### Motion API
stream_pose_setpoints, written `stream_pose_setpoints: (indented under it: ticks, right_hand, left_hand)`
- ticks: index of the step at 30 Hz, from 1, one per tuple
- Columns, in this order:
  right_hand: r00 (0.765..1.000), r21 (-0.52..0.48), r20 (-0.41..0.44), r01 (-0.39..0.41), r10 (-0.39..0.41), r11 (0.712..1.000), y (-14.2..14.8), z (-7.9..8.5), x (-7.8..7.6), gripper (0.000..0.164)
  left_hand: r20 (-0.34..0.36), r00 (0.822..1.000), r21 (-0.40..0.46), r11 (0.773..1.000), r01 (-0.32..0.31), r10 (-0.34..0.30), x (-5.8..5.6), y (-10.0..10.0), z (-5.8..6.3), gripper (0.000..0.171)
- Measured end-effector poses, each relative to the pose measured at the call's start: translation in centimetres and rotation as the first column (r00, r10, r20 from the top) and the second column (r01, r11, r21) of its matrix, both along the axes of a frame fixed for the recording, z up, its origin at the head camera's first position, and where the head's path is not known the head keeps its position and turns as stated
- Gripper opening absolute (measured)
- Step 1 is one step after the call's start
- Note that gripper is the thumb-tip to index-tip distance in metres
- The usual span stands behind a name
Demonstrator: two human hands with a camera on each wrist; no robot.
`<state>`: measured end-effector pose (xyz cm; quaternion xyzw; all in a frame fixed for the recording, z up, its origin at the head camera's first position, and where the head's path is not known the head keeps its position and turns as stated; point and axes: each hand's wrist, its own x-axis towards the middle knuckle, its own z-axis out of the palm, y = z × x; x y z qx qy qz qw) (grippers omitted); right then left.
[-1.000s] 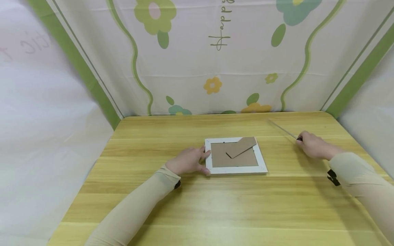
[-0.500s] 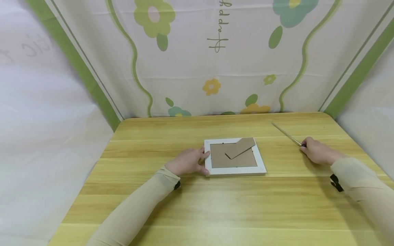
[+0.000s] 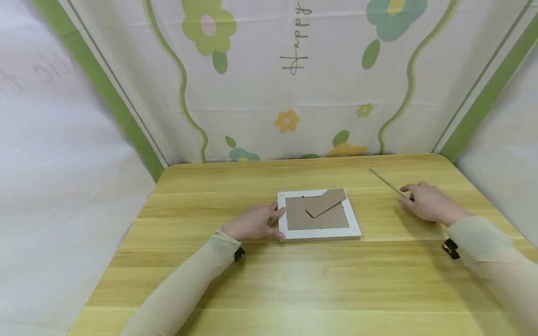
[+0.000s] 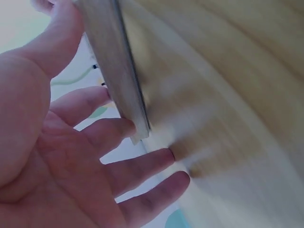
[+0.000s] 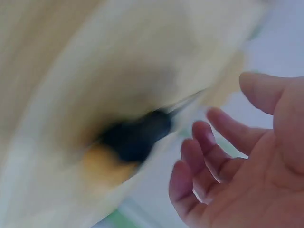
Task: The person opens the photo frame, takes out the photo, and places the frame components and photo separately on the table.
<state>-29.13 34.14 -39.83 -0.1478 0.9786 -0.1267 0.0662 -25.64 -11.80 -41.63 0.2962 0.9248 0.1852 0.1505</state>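
A picture frame (image 3: 315, 213) lies back-up on the table, with a white border and a brown backing board. Its brown stand flap (image 3: 325, 203) lies slanted across the backing. My left hand (image 3: 254, 221) touches the frame's left edge, thumb at the near corner, fingers spread. In the left wrist view, fingertips (image 4: 127, 127) rest against the frame's side edge (image 4: 116, 66). A screwdriver (image 3: 388, 184) lies on the table to the right, thin shaft pointing to the back left. Its black and orange handle (image 5: 135, 135) is blurred in the right wrist view. My right hand (image 3: 430, 204) hovers over it, fingers loosely bent and apart from the handle.
The wooden table (image 3: 307, 284) ends at the back against a white flowered cloth (image 3: 248, 93). More cloth hangs at the left and right sides. Black wrist straps show at both cuffs.
My right hand lowered the screwdriver to the table and let go of it; its fingers have opened. The left hand stays at the frame's edge. The head view has shifted slightly.
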Motion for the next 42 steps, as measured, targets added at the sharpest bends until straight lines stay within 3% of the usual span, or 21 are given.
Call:
stream_pose_setpoints:
  ticks: [4,9,13,17,21,24,27,30,32,35,39,42]
  right_hand:
    - [0.999,-0.123,0.038,-0.021,0.026,0.992,-3.9,0.9,0.8,0.055]
    - [0.991,-0.221,0.132,0.004,0.026,0.975,-7.6,-0.1,1.5,0.055]
    - [0.981,-0.214,0.191,0.019,0.023,0.977,-9.6,-0.8,1.6,0.055]
    - [0.981,-0.202,0.194,0.024,0.016,0.979,-11.3,-1.1,1.6,0.050]
    - [0.979,-0.231,0.203,0.039,0.009,0.972,-12.4,-1.1,1.7,0.042]
    - [0.977,-0.272,0.213,0.057,0.002,0.961,-12.7,-1.3,1.9,0.038]
    - [0.974,-0.355,0.225,0.097,-0.016,0.930,-12.8,-1.5,1.9,0.042]
    - [0.972,-0.434,0.230,0.136,-0.036,0.890,-12.8,-1.5,1.8,0.053]
    - [0.970,-0.453,0.237,0.166,-0.061,0.876,-12.8,-1.4,1.8,0.066]
    - [0.969,-0.464,0.234,0.187,-0.084,0.866,-12.7,-1.3,1.8,0.077]
    - [0.984,-0.496,0.165,0.142,-0.067,0.857,-12.6,-1.1,1.9,0.067]
    - [0.995,-0.519,0.093,0.078,-0.035,0.851,-12.6,-0.8,2.2,0.058]
  left_hand:
    - [0.058,0.998,0.093,0.995,-0.042,0.036,-0.1,-0.4,-0.4,0.077]
    - [0.042,0.985,0.220,0.960,-0.172,0.167,-0.6,-0.3,-1.0,0.057]
    - [0.043,0.961,0.197,0.941,-0.276,0.273,-0.8,0.3,-1.1,0.041]
    - [0.043,0.957,0.143,0.946,-0.291,0.288,-0.9,1.1,-1.5,0.043]
    - [0.001,0.963,0.162,0.951,-0.265,0.269,-1.0,2.1,-1.8,0.036]
    - [0.014,0.955,0.215,0.932,-0.291,0.295,-0.8,2.7,-1.9,0.027]
    - [0.081,0.943,0.300,0.894,-0.333,0.324,-0.6,3.0,-1.7,0.021]
    - [0.146,0.931,0.381,0.850,-0.365,0.334,-0.5,3.0,-1.2,0.022]
    - [0.165,0.927,0.407,0.832,-0.376,0.338,-0.5,2.9,-0.9,0.026]
    - [0.177,0.917,0.435,0.807,-0.399,0.357,-0.7,2.7,-0.4,0.051]
    - [0.158,0.913,0.477,0.781,-0.404,0.376,-0.8,2.4,0.3,0.075]
    - [0.107,0.923,0.503,0.781,-0.370,0.369,-0.5,2.1,0.8,0.065]
